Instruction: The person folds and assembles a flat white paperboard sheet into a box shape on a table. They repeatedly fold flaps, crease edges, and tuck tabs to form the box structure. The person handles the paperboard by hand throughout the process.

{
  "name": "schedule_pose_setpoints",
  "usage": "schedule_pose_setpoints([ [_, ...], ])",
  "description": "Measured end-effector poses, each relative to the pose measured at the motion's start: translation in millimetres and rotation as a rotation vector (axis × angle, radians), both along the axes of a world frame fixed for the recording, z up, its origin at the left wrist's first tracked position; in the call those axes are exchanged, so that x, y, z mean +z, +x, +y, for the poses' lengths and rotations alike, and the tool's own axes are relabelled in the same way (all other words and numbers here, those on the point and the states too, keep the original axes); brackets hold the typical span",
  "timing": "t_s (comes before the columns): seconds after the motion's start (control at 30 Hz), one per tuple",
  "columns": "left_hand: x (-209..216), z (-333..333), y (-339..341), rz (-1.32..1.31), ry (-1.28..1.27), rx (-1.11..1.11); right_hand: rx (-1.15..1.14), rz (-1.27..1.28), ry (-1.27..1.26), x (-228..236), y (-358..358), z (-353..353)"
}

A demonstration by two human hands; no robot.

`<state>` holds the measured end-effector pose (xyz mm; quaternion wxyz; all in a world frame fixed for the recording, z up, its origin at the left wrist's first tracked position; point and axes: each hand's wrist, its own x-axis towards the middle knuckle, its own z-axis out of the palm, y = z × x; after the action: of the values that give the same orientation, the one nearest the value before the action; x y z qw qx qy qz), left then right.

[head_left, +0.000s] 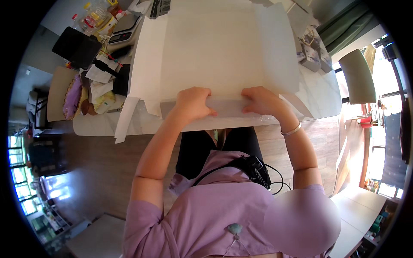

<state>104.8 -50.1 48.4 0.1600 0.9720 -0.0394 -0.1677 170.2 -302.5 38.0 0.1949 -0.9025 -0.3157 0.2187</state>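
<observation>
A large white cardboard box blank (pixel 215 47), with flaps along its sides, lies spread over the marble-patterned table (pixel 320 94). Its near flap (pixel 227 106) stands up along the edge closest to me. My left hand (pixel 194 103) is closed over this flap left of its middle, the thumb on the near side and the fingers over the top. To the right, my right hand (pixel 261 102) grips the same flap in a like way, a silver bangle on its wrist. The fingertips behind the flap are partly hidden.
At the far left are a kitchen scale (pixel 120 38), several bottles (pixel 95 16) and a black tablet-like panel (pixel 76 47) on a stand. Small grey boxes (pixel 310 59) sit right of the blank. Chairs stand beyond both table ends, one on the right (pixel 358 76).
</observation>
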Motion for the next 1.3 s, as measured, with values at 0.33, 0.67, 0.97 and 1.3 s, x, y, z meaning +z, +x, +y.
schedule_pose_setpoints([
  [0.33, -13, -1, -8, -0.17, 0.044, -0.028, -0.059, -0.32, 0.049, -4, -30, -3],
  [0.67, -5, -2, -63, -0.598, -0.141, -0.215, -0.11, -0.357, 0.343, 6, -73, -27],
  [0.97, -44, -8, -106, -0.902, -0.157, -0.229, -0.194, -0.717, 0.499, -49, -121, -63],
  [1.3, -37, -7, -101, -0.897, -0.153, -0.231, -0.252, -0.693, 0.549, -43, -117, -58],
])
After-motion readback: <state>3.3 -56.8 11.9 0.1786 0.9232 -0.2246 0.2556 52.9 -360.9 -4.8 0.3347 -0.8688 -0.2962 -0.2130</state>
